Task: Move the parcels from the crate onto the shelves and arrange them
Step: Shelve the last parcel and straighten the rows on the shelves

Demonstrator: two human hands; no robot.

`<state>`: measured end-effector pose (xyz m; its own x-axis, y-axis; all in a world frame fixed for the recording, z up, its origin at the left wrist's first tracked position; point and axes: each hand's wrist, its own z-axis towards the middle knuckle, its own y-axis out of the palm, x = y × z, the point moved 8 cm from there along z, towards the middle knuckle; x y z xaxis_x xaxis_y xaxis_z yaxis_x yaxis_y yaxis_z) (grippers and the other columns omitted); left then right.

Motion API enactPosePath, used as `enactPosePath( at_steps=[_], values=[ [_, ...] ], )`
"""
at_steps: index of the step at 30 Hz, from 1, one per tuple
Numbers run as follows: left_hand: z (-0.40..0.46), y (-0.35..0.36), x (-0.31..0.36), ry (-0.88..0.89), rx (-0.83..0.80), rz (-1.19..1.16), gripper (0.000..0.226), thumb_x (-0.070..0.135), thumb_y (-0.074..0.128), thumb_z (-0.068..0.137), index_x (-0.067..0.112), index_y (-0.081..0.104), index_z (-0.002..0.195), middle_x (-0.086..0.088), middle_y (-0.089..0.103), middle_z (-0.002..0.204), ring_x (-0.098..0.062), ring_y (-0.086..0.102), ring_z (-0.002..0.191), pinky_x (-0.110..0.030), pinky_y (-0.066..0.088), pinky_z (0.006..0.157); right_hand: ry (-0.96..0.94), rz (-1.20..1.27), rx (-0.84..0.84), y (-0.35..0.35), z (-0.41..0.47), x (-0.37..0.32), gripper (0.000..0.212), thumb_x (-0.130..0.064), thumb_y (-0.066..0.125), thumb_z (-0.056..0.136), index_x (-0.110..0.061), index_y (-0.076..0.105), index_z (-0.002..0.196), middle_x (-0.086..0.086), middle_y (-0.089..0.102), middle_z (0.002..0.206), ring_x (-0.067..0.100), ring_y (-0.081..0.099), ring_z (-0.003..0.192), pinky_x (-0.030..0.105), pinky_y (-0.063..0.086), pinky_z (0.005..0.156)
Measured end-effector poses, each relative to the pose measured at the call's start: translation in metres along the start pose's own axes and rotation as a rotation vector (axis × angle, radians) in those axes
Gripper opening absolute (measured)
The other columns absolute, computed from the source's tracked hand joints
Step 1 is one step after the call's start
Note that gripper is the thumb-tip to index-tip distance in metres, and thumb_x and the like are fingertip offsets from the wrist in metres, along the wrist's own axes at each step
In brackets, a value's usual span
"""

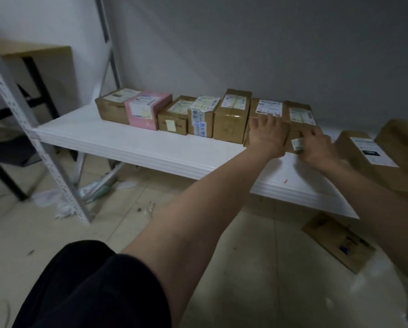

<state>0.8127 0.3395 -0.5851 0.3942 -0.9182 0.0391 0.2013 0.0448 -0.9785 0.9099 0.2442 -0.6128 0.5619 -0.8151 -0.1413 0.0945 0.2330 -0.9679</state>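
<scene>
A row of several parcels stands along the back of the white shelf (132, 147); they are brown cartons plus one pink parcel (146, 110). My left hand (267, 134) presses flat against the front of a brown parcel with a white label (268, 107), fingertips at its top edge. My right hand (316, 146), blurred, lies with fingers stretched on the front of the neighbouring brown parcel (301, 114) at the row's right end. The crate is out of view.
Two larger brown boxes (368, 152) sit on the shelf at the far right. A flat carton (338, 242) lies on the tiled floor under the shelf, and paper scraps lie by the grey shelf post (44, 147). A wooden desk (32, 65) stands at the left.
</scene>
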Motion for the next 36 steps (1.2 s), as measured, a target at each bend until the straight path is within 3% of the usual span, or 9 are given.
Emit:
enactPosePath(
  at_steps=[6, 12, 16, 19, 22, 28, 32, 36],
  values=[
    [0.003, 0.005, -0.003, -0.010, -0.023, -0.020, 0.082, 0.044, 0.063, 0.083, 0.015, 0.024, 0.149, -0.011, 0.027, 0.154, -0.033, 0.019, 0.144, -0.051, 0.018, 0.116, -0.001, 0.067, 0.025, 0.006, -0.003, -0.009, 0.072, 0.003, 0.063, 0.085, -0.005, 0.031, 0.149, 0.021, 0.030, 0.151, 0.045, 0.035, 0.129, 0.051, 0.040, 0.102],
    [0.017, 0.001, -0.005, -0.009, 0.002, -0.005, 0.073, 0.046, 0.063, 0.085, 0.012, 0.036, 0.143, -0.012, 0.038, 0.147, -0.033, 0.034, 0.138, -0.047, 0.028, 0.113, -0.044, 0.166, -0.061, -0.008, -0.013, -0.004, 0.082, 0.004, 0.054, 0.085, -0.019, 0.021, 0.156, 0.010, 0.022, 0.163, 0.040, 0.023, 0.146, 0.048, 0.027, 0.118],
    [0.020, -0.001, -0.001, -0.017, -0.006, 0.004, 0.076, 0.049, 0.066, 0.082, 0.011, 0.037, 0.142, -0.011, 0.041, 0.145, -0.033, 0.037, 0.137, -0.048, 0.031, 0.112, -0.068, 0.069, 0.050, -0.045, -0.043, 0.019, 0.070, -0.002, 0.056, 0.086, -0.016, 0.033, 0.151, 0.014, 0.044, 0.146, 0.037, 0.038, 0.132, 0.044, 0.036, 0.106],
    [0.017, -0.002, 0.003, -0.012, -0.005, 0.017, 0.078, 0.052, 0.065, 0.081, 0.012, 0.037, 0.141, -0.012, 0.041, 0.144, -0.033, 0.037, 0.137, -0.050, 0.030, 0.112, 0.042, -0.035, 0.046, -0.058, -0.067, 0.059, 0.058, -0.019, 0.059, 0.090, -0.012, 0.039, 0.144, 0.015, 0.039, 0.146, 0.038, 0.034, 0.133, 0.047, 0.033, 0.106],
    [0.014, -0.003, 0.005, -0.008, -0.029, 0.001, 0.081, 0.048, 0.070, 0.078, 0.012, 0.036, 0.142, -0.011, 0.041, 0.145, -0.033, 0.035, 0.137, -0.049, 0.032, 0.112, 0.156, -0.103, -0.040, -0.052, -0.087, 0.102, 0.066, -0.036, 0.062, 0.091, -0.010, 0.035, 0.144, 0.016, 0.033, 0.149, 0.041, 0.034, 0.134, 0.050, 0.034, 0.105],
    [0.014, -0.011, 0.009, -0.026, -0.068, -0.016, 0.086, 0.053, 0.074, 0.075, 0.014, 0.038, 0.142, -0.008, 0.045, 0.141, -0.032, 0.044, 0.131, -0.045, 0.040, 0.103, 0.078, -0.121, -0.038, -0.052, -0.095, 0.119, 0.058, -0.028, 0.059, 0.095, -0.005, 0.035, 0.143, 0.014, 0.036, 0.143, 0.034, 0.040, 0.125, 0.042, 0.038, 0.099],
    [0.013, -0.010, 0.012, -0.035, -0.074, 0.021, 0.090, 0.056, 0.073, 0.073, 0.013, 0.036, 0.143, -0.009, 0.044, 0.142, -0.033, 0.044, 0.131, -0.046, 0.039, 0.103, 0.063, 0.072, -0.067, -0.039, -0.069, 0.115, 0.066, -0.027, 0.066, 0.090, -0.010, 0.034, 0.145, 0.010, 0.035, 0.146, 0.035, 0.040, 0.125, 0.042, 0.042, 0.094],
    [0.014, -0.009, 0.013, -0.034, -0.091, 0.037, 0.092, 0.053, 0.076, 0.072, 0.013, 0.035, 0.144, -0.010, 0.042, 0.144, -0.033, 0.041, 0.134, -0.047, 0.037, 0.108, 0.023, 0.138, -0.128, -0.025, -0.043, 0.098, 0.085, -0.032, 0.078, 0.078, -0.013, 0.032, 0.147, 0.009, 0.038, 0.147, 0.031, 0.037, 0.134, 0.042, 0.042, 0.102]
  ],
)
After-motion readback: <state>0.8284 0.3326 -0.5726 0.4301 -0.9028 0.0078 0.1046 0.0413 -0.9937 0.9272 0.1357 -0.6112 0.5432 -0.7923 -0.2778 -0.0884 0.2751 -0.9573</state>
